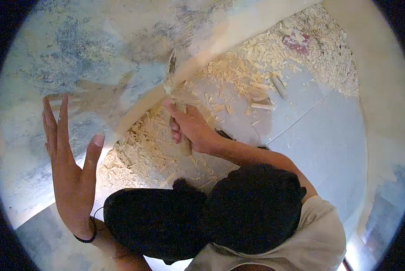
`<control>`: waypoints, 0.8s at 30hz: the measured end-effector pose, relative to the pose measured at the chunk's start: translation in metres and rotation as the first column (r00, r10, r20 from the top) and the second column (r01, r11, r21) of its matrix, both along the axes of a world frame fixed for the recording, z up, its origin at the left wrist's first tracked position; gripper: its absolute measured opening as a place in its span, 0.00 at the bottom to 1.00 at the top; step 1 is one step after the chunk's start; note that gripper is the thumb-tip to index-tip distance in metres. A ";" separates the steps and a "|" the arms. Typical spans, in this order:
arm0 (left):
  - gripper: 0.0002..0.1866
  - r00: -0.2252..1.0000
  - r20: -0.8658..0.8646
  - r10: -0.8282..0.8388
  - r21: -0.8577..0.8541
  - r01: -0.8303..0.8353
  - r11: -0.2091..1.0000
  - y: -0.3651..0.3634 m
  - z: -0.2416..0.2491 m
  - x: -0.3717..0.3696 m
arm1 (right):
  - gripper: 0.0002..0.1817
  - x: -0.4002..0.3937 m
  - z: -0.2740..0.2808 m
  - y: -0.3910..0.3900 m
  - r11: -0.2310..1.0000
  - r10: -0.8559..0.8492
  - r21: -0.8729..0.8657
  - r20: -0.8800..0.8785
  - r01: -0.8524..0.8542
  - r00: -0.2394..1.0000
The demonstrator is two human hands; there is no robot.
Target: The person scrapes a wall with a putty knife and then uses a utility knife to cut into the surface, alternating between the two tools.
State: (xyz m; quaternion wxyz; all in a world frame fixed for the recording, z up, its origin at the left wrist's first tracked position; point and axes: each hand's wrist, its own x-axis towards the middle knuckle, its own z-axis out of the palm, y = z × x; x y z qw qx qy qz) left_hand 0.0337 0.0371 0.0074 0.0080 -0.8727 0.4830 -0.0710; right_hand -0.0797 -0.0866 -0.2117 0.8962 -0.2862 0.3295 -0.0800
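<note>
My right hand (193, 128) is wrapped round the handle of a scraper (169, 72), thumb along the top. Its narrow metal blade points up, overlapping the pale band at the foot of the mottled blue and cream wall (71, 49). My left hand (74, 174) is raised at the left, its fingers stretched upward and the thumb held apart. It holds nothing and overlaps the wall, where its shadow falls. Below the right hand, pale curled shavings (141, 140) are heaped along the wall's base.
More shavings (238, 67) are strewn over the grey floor (320, 135), with a thicker pile (331, 54) at the upper right. A reddish scrap (296, 42) and a short stick-like piece (278, 86) lie among them. My dark-clothed knees (252, 207) fill the lower middle. Another pale wall (385, 113) rises at right.
</note>
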 end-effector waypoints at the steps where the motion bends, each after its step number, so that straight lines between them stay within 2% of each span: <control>1: 0.37 1.000 -0.009 -0.006 -0.006 0.006 1.000 0.002 0.000 0.002 | 0.22 0.001 0.000 0.000 1.000 -0.018 -0.007 0.002 0.018 1.000; 3: 0.37 1.000 -0.019 -0.010 -0.011 0.010 1.000 0.005 -0.001 0.004 | 0.23 0.003 -0.001 0.000 0.998 -0.053 -0.015 0.006 0.053 0.999; 6: 0.37 1.000 -0.026 0.004 -0.027 -0.005 1.000 0.008 -0.001 0.006 | 0.25 0.007 -0.018 -0.030 0.974 -0.077 -0.217 -0.045 0.065 0.996; 8: 0.37 0.998 -0.053 0.022 -0.046 -0.025 0.999 0.010 0.000 0.005 | 0.29 0.008 -0.032 -0.083 0.871 -0.299 -0.386 0.073 0.304 0.951; 9: 0.37 0.999 -0.042 0.030 -0.037 -0.032 0.999 0.012 0.000 0.004 | 0.31 0.004 -0.030 -0.112 0.908 -0.378 -0.140 0.125 0.394 0.917; 10: 0.38 0.999 -0.029 0.033 -0.031 -0.034 0.999 0.013 0.001 0.004 | 0.33 0.001 -0.025 -0.131 0.884 -0.467 0.117 0.157 0.453 0.870; 13: 0.37 0.999 -0.001 0.036 -0.017 -0.036 0.999 0.014 0.003 0.005 | 0.29 -0.011 -0.026 -0.112 0.857 -0.465 -0.241 0.023 0.456 0.885; 15: 0.37 1.000 -0.010 0.027 -0.025 -0.028 0.999 0.011 0.001 0.005 | 0.25 -0.014 -0.035 -0.074 0.929 -0.306 -0.219 -0.004 0.298 0.952; 17: 0.37 0.999 -0.041 0.002 -0.037 -0.003 0.999 0.007 0.002 0.002 | 0.23 -0.012 -0.023 -0.036 0.979 -0.202 -0.031 -0.027 0.201 0.979; 20: 0.37 1.000 -0.016 0.005 0.002 -0.004 1.000 0.006 0.002 -0.001 | 0.23 -0.002 -0.013 -0.009 0.993 -0.065 -0.104 -0.109 0.053 0.992; 23: 0.36 1.000 -0.019 0.023 0.000 -0.023 1.000 0.009 0.003 0.002 | 0.24 0.000 -0.006 -0.009 0.997 -0.041 -0.059 0.029 0.042 0.999; 24: 0.36 1.000 -0.023 0.008 -0.019 -0.008 1.000 0.010 0.003 0.004 | 0.24 0.002 -0.007 -0.010 0.996 -0.051 -0.072 0.027 0.053 0.998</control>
